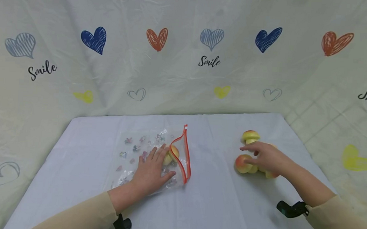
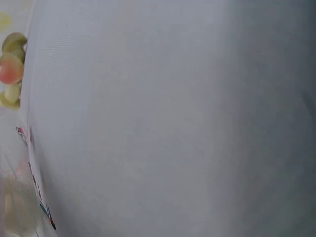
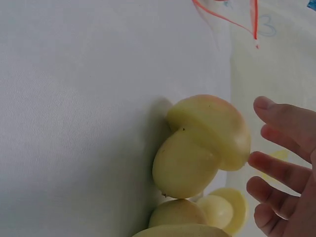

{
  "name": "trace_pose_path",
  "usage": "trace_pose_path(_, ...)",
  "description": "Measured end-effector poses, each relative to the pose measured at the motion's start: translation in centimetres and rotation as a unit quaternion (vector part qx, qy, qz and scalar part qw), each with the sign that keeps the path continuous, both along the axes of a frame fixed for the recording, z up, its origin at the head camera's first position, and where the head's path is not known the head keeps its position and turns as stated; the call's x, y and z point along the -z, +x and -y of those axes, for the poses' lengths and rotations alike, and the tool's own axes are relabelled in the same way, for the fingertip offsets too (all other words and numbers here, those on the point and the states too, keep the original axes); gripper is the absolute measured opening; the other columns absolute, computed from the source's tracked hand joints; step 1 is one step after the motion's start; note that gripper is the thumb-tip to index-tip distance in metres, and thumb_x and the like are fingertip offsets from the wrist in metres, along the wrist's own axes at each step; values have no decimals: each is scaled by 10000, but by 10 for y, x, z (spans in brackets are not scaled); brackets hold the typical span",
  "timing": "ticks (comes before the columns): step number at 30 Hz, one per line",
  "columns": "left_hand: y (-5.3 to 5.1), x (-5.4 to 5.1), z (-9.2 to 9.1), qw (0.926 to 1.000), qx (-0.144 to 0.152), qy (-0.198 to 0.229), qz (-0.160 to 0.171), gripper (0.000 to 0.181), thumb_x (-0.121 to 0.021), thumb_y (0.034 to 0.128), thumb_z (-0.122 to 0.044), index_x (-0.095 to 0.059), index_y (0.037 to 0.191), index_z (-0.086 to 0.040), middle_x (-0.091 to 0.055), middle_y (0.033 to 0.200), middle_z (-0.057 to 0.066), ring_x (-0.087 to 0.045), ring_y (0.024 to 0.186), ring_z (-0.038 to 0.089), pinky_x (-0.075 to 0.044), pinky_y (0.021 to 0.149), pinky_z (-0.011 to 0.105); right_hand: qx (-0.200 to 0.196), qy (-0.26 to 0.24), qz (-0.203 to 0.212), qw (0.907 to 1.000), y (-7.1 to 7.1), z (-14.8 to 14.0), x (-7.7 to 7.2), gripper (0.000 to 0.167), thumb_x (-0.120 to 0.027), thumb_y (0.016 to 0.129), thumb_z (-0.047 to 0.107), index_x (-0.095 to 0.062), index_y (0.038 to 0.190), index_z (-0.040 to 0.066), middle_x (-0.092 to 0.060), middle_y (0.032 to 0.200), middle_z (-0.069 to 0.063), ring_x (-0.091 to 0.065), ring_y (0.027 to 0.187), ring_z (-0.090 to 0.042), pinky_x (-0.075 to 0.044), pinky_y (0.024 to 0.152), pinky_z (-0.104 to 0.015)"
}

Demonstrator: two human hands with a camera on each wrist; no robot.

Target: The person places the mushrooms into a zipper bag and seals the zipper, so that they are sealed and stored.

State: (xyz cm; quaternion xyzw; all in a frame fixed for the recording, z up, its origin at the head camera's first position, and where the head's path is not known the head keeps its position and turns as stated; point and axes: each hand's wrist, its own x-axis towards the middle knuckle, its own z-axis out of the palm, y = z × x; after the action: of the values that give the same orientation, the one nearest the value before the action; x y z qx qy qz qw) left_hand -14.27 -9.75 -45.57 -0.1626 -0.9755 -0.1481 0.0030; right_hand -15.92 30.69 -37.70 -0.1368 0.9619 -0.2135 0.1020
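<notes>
A clear printed zip bag (image 1: 127, 156) with a red-edged mouth lies on the white table, one yellow mushroom-shaped piece (image 1: 174, 151) inside near the opening. My left hand (image 1: 151, 172) rests flat on the bag with fingers spread. On the right, my right hand (image 1: 270, 157) hovers over several yellow-and-red mushroom-shaped pieces (image 1: 243, 163), thumb and fingers apart. In the right wrist view the hand (image 3: 291, 168) is beside a mushroom piece (image 3: 212, 128), holding nothing; whether a fingertip touches it I cannot tell.
Another mushroom piece (image 1: 250, 135) lies just beyond the right hand. The white table (image 1: 213, 200) ends at a backdrop (image 1: 180, 65) printed with hearts. In the left wrist view, mushroom pieces (image 2: 12, 69) show at the left edge.
</notes>
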Motion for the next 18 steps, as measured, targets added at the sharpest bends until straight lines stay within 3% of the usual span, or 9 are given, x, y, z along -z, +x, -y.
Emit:
trace_pose_path(3,0,0,0,10000,5,-5,-6,951,-618,866,-647,-146,1599,-265,-190,1649,-12,-183,1497,311,-203,1076,731,-51,61,224,9997,0,-5,0,565,-799,826,380,-660,1301,108,-633,1210,-61,-519,921,-212,-460,685,-312)
trace_pose_path(6,0,-1,0,10000,12,-19,3,952,-613,867,-651,-142,1599,-266,-188,1650,-12,-183,1498,309,-205,1074,733,-102,55,387,9992,0,-10,3,590,-813,809,382,-653,1311,115,-624,1076,3,-486,846,-185,-440,635,-287)
trace_pose_path(12,0,-2,1,10000,14,3,45,950,-613,869,-648,-144,1600,-263,-189,1650,-12,-181,1498,309,-200,1077,731,-228,-41,536,9983,0,-14,5,583,-809,820,343,-634,1325,109,-517,791,-10,-457,733,-174,-400,574,-277)
trace_pose_path(18,-1,0,0,10000,-9,31,53,958,-629,862,-640,-147,1600,-265,-194,1648,-13,-183,1498,307,-199,1077,731,-153,129,658,9976,0,-13,5,601,-802,822,371,-622,1346,140,-497,748,-19,-448,715,-172,-384,597,-307)
